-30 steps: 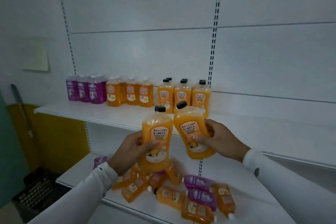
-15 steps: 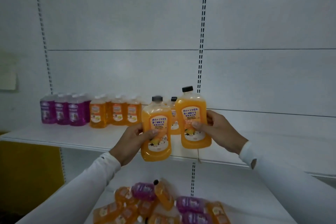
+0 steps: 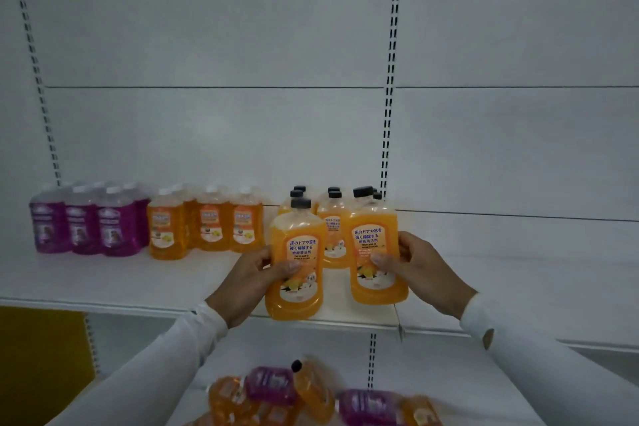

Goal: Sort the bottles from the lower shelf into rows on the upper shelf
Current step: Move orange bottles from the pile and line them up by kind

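My left hand (image 3: pixel 249 282) grips an orange black-capped bottle (image 3: pixel 296 261) upright at the front edge of the upper shelf (image 3: pixel 114 282). My right hand (image 3: pixel 420 270) grips a second orange black-capped bottle (image 3: pixel 375 252) upright just to its right, over the shelf. Behind them stand several more black-capped orange bottles (image 3: pixel 332 239). Further left on the shelf are rows of white-capped orange bottles (image 3: pixel 207 225) and purple bottles (image 3: pixel 86 223). A loose heap of orange and purple bottles (image 3: pixel 304 394) lies on the lower shelf.
The white back wall has slotted uprights (image 3: pixel 390 114). The upper shelf stretches bare to the right of the black-capped bottles. A yellow panel (image 3: pixel 38 363) shows at the lower left beneath the shelf.
Both hands have carried their bottles up from above the lower-shelf heap and forward to the upper shelf, in front of the black-capped group. The view has tilted upward.
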Available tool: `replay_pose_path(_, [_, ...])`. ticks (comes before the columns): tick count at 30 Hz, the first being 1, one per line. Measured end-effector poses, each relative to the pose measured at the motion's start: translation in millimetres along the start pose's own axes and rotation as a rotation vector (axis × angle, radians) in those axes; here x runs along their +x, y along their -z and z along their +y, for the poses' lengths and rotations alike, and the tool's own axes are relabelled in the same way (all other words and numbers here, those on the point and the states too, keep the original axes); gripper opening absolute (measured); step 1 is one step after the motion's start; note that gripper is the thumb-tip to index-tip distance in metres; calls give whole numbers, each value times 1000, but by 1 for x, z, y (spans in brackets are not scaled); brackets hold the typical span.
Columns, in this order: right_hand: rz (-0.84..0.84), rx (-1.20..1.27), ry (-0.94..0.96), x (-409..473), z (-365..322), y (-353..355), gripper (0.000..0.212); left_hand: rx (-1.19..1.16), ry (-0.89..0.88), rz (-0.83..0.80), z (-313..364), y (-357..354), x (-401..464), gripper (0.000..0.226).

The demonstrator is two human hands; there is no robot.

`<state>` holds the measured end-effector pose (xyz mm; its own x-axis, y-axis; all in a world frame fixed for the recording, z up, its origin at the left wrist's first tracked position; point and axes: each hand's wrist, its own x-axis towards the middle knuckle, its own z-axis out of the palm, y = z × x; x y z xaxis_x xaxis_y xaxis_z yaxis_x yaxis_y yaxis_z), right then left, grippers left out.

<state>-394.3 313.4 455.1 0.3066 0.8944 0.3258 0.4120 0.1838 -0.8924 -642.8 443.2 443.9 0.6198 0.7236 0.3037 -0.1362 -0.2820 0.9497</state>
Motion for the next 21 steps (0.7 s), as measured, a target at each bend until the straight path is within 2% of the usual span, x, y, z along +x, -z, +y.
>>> replay_pose_path(1, [-1,8,-12,7,8,-2,47,5,12,13,-6,3,5,65])
replay_pose_path(2, [-4,20,-22,14,17,-3,42,7,25,35,-12,6,12,60])
replay_pose_path(4, [-25,36,-45,30,33,-5,36,5,58,64,-20,11,25,40])
replay_pose_path(9, [-73,57,-56,69,63,-18,52,59,91,81,-35,15,54,23])
replay_pose_path(14, [-99,72,-55,92,79,-35,54,53,99,57,-55,22,77,32])
replay_pose_path(18, [-68,16,-58,100,82,-42,57,164,87,-24,-65,37,96,40])
replay_pose_path(21, [-35,-62,-66,104,80,-45,47,184,59,-68,-70,46,110,48])
